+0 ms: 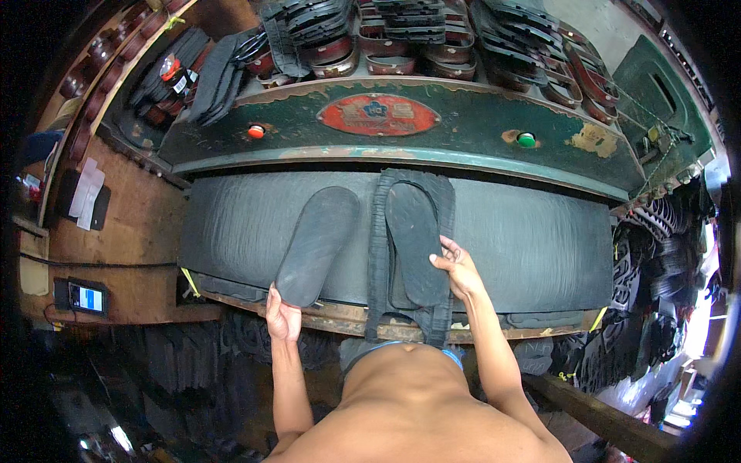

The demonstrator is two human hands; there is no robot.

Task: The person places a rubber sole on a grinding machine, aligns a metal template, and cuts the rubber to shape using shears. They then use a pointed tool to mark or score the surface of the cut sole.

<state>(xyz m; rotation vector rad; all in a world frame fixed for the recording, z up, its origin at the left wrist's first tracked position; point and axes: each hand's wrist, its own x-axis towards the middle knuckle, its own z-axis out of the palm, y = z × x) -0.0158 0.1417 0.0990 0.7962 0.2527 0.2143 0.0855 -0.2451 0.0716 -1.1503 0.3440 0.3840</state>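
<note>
A black rubber shoe sole (318, 247) lies at a slant on the dark grey cutting pad. My left hand (282, 316) grips its lower left edge between thumb and fingers. To the right, a second black sole (414, 239) sits within the opening of a strip of ribbed rubber sheet (378, 255). This strip hangs over the front edge of the pad toward my waist. At the second sole's right edge is my right hand (458, 272), its thumb and fingers pinching the rim there.
Beyond the pad (532, 239) stands the green beam (478, 123) of a press, with an orange button (256, 132) and a green button (526, 140). Metal cutting dies (390, 63) and black soles are stacked on top. A lit phone-like device (86, 298) rests at the left.
</note>
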